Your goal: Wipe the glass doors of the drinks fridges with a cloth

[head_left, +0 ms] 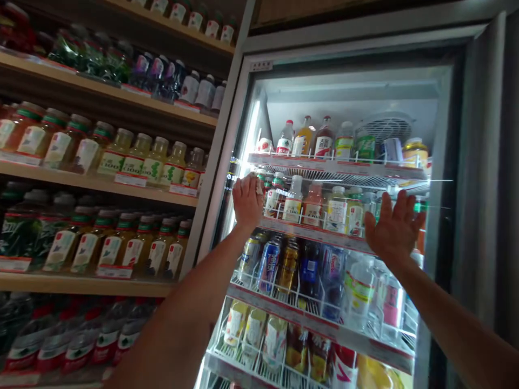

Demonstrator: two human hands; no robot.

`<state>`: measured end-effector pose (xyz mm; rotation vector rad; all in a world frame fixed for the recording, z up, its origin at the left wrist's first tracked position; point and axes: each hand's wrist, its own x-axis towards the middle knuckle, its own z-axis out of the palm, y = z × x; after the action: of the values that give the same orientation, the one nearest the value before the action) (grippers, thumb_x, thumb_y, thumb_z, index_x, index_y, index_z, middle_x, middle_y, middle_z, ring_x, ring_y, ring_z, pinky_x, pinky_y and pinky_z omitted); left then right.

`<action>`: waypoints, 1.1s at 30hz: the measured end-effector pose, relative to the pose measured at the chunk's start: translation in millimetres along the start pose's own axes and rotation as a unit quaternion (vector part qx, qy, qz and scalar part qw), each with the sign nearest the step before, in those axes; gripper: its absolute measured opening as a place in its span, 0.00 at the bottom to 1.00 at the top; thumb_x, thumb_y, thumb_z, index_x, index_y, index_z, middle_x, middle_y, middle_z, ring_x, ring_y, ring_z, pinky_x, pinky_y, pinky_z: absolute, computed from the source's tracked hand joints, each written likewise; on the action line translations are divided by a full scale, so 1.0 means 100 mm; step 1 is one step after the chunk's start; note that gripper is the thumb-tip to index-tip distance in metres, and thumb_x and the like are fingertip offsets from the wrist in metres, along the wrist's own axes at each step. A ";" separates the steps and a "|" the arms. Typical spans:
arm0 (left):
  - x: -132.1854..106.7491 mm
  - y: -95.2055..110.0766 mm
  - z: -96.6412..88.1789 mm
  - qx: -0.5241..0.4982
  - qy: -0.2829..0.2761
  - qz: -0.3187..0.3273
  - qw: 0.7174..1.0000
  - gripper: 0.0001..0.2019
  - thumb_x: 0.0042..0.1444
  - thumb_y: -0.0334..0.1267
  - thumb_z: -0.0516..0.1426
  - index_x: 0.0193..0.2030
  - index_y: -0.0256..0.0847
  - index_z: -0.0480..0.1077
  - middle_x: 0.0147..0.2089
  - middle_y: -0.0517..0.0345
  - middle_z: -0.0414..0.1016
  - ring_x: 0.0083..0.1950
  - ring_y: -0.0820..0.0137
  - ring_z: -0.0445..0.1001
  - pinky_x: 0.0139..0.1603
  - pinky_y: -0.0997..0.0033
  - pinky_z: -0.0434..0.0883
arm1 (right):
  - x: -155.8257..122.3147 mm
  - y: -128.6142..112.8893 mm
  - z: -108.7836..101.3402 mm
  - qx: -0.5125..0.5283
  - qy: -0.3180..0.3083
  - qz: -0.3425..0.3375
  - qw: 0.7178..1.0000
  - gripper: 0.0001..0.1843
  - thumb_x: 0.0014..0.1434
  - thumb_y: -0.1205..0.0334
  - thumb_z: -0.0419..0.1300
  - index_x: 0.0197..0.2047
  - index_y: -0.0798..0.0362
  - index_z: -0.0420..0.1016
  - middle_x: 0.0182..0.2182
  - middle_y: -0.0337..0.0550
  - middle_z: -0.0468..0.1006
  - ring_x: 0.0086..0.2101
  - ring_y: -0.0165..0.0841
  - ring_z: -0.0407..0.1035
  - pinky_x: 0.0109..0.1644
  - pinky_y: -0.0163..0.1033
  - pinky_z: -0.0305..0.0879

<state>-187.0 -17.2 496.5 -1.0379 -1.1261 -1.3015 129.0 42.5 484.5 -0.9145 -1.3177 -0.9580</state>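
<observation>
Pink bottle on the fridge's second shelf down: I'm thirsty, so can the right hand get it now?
Probably not: the glass door appears shut between the right hand and the pink bottle.

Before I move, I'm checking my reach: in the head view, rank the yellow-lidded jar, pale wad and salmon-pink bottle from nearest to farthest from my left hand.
From your left hand:
1. Pale wad: in its fingers.
2. Salmon-pink bottle: to its right, second shelf down.
3. Yellow-lidded jar: farther right, top shelf.
</observation>
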 end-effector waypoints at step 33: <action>-1.21 0.52 -0.16 -0.031 -0.069 0.115 0.991 0.22 0.61 0.39 0.46 0.63 0.42 0.57 0.65 0.51 0.60 0.71 0.59 0.40 0.68 0.46 0.49 | -0.46 0.21 -0.10 -0.008 -0.036 -0.060 0.997 0.29 0.62 0.56 0.46 0.66 0.50 0.52 0.66 0.51 0.49 0.66 0.42 0.40 0.66 0.55 0.37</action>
<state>-128.9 -10.3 376.9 -1.2802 -1.0401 -1.1000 152.0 42.2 438.2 -0.8976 -1.4414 -1.0382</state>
